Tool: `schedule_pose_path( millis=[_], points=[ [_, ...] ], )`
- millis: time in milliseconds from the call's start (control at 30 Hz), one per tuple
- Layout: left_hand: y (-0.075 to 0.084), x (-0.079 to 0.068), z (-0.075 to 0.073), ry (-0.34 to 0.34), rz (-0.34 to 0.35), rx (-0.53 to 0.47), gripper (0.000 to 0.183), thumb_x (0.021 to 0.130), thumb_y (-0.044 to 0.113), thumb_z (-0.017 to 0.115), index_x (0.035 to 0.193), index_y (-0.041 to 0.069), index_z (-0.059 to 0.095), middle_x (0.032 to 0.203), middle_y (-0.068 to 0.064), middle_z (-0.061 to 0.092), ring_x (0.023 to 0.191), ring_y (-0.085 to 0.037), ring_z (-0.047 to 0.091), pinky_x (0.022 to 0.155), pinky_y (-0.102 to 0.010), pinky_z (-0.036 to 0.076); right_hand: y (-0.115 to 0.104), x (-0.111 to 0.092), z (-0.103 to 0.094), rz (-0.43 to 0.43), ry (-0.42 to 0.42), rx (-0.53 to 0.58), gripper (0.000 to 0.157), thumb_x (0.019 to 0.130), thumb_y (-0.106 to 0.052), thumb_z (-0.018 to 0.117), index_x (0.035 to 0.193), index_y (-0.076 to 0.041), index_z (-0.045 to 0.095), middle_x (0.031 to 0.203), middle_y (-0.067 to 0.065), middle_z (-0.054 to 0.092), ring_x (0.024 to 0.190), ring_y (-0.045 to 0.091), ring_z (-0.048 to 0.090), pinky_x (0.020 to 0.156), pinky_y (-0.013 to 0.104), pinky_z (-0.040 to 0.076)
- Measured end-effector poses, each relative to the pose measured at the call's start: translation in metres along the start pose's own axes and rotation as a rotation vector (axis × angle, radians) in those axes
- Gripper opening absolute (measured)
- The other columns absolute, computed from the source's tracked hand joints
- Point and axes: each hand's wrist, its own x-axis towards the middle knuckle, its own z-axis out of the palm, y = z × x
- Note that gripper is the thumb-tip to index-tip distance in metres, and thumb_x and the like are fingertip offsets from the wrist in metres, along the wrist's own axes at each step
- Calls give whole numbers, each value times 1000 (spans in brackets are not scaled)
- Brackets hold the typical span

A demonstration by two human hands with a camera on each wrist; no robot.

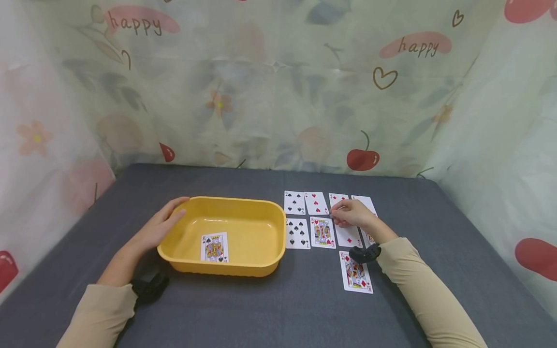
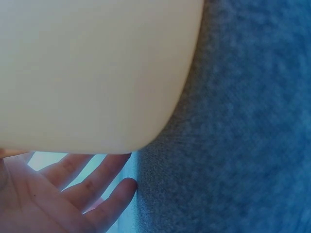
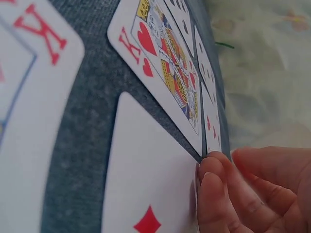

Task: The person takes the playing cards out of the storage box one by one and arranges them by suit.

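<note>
My left hand (image 1: 163, 224) grips the left side of a yellow plastic basin (image 1: 261, 205), thumb over the rim and fingers outside. In the left wrist view the fingers (image 2: 92, 189) show behind its pale wall (image 2: 97, 73). A king of spades card (image 1: 214, 247) lies face up inside. Over the rows of playing cards, my right hand (image 1: 352, 215) has curled fingers at the far edge of a diamond card (image 1: 349, 239). Its fingertips (image 3: 214, 194) pinch that edge near the corner in the right wrist view. The king of hearts (image 1: 323, 232) lies beside that card.
Several cards form two rows right of the basin, including spade cards (image 1: 294, 203) and a heart card (image 1: 316, 203). A king of diamonds (image 1: 356, 278) lies nearer, below the right wrist. Patterned curtain (image 1: 274, 96) surrounds the dark cloth-covered table (image 1: 243, 314).
</note>
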Motion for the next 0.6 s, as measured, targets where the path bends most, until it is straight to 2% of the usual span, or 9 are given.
schedule_pose_path(
  millis=[233, 433, 600],
  points=[
    [0, 0, 0, -4, 0, -4, 58, 101, 40, 31, 147, 5, 21, 149, -25, 26, 128, -39, 38, 102, -53, 34, -3, -1, -2, -15, 20, -23, 28, 92, -18, 58, 112, 1, 59, 84, 5, 65, 68, 10, 57, 62, 22, 46],
    [1, 0, 0, -4, -1, -5, 59, 101, 40, 31, 147, 5, 21, 149, -25, 25, 129, -39, 36, 103, -54, 33, -15, -4, -2, -84, -51, -7, 35, 93, -25, 56, 119, -1, 55, 111, 17, 63, 88, 16, 60, 81, 29, 51],
    [0, -1, -1, -5, -8, -9, 60, 101, 42, 31, 147, 5, 20, 150, -25, 24, 130, -41, 35, 104, -55, 31, -41, -9, 4, -165, -101, 23, 38, 93, -27, 57, 120, -1, 55, 119, 22, 61, 101, 27, 62, 91, 37, 50]
  ],
)
